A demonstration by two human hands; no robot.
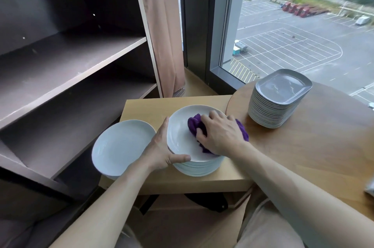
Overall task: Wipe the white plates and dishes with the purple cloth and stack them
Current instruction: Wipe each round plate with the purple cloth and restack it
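The right hand [220, 134] has its bent fingers clutching the soft, bunched purple cloth [194, 124], pressing it onto the glossy round white ceramic plate [181, 138] beneath them, which tops a stack. The left hand [162, 151] pinches the plate's rim, thumb on top. The plate looks rigid, slippery and breakable, so it is best gripped by the rim.

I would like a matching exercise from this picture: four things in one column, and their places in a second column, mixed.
1. crumpled purple cloth
2. tall stack of rectangular white dishes
3. left hand
4. separate round white plate

A. on the round wooden table
B. left of the round plate stack
C. under the right hand
D. gripping the rim of the top plate

Pairs: 1-C, 2-A, 3-D, 4-B
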